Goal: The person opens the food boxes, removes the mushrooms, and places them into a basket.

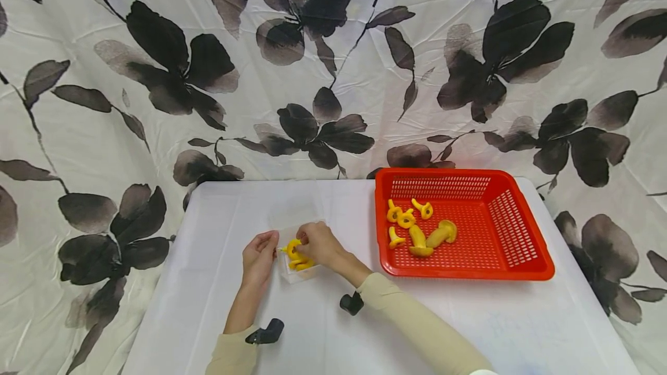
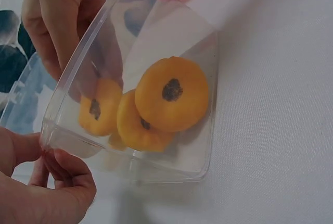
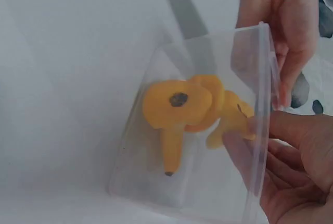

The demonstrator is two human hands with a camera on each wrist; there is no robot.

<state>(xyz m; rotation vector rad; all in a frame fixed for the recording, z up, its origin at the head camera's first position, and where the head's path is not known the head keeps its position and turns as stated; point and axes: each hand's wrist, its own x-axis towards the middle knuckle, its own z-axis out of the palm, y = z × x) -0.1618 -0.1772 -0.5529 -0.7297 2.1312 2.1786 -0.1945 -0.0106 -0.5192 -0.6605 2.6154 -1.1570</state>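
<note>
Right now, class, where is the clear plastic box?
In the head view, the clear plastic box is on the white table, left of the red basket, with the right hand partly inside.

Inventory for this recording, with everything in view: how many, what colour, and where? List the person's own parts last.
box: one, clear, on the table's left half
lid: one, clear, open at the box's far side
boxed mushrooms: at least three, yellow, in the box
basket: one, red, right of the box
small mushrooms: four, yellow, basket's left half
large mushrooms: two, duller yellow, beside them
table: one, white, beneath box and basket
backdrop: one, white with dark flowers, behind
wrist cameras: two, black, at the wrists
sleeves: two, beige, on both arms
left hand: one, bare, pinching the box's rim
right hand: one, bare, pinching a boxed mushroom
</note>
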